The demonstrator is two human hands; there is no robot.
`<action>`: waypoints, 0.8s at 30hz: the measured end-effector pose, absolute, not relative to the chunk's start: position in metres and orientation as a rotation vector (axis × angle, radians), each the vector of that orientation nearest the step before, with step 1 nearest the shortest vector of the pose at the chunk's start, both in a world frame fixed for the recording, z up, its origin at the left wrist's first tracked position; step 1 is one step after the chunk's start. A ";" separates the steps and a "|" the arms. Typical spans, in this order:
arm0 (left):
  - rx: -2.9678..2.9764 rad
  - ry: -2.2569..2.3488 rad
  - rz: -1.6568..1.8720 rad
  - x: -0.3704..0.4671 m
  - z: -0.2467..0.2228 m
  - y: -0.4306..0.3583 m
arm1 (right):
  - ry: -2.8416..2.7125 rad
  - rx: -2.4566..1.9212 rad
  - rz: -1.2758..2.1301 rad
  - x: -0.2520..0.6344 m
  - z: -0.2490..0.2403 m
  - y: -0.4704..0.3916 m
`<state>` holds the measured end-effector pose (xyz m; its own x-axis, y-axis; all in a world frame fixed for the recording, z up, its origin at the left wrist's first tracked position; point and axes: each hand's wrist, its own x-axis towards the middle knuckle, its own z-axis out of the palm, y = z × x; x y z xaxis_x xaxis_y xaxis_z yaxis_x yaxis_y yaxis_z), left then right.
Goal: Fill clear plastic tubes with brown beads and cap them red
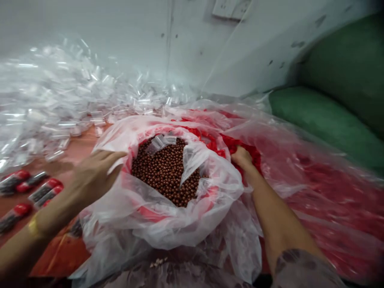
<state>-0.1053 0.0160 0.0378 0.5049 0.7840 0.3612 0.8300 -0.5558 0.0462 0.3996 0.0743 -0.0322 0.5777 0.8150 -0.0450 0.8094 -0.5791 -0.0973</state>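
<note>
A white translucent plastic bag [180, 234] lies in front of me, its rim folded back over something red. Small round brown beads [159, 172] fill it, and a few clear tubes [160, 142] rest on top of them. My left hand [97, 172] is at the bag's left rim, with white plastic between its thumb and fingers. On the far right side, my right hand [242, 157] is closed among shiny red pieces [229, 142]. Its fingertips are hidden, so what it grips cannot be made out.
Clear tubes [69, 92] are heaped along the wall at the left. Several red-capped tubes with dark contents [45, 192] lie on the reddish surface [72, 256]. Red items under clear plastic [327, 188] spread out at the right, beside a green bulky object [318, 120].
</note>
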 end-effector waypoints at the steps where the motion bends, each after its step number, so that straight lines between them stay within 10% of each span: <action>1: -2.666 -1.378 -0.436 -0.089 0.037 0.027 | -1.441 -2.684 0.122 0.396 -0.030 0.076; 12: -2.828 -0.653 -0.056 -0.024 0.023 0.098 | -1.684 -2.365 -0.019 0.330 0.025 0.089; 24: -2.568 -0.934 0.342 -0.017 0.033 0.086 | -1.970 -1.964 0.192 0.284 0.046 0.096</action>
<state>-0.0171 0.0858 0.0332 0.7487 0.6561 -0.0945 0.5623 -0.7042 -0.4335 0.2840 0.0961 0.0465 0.0236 0.9883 0.1504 0.9408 0.0290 -0.3379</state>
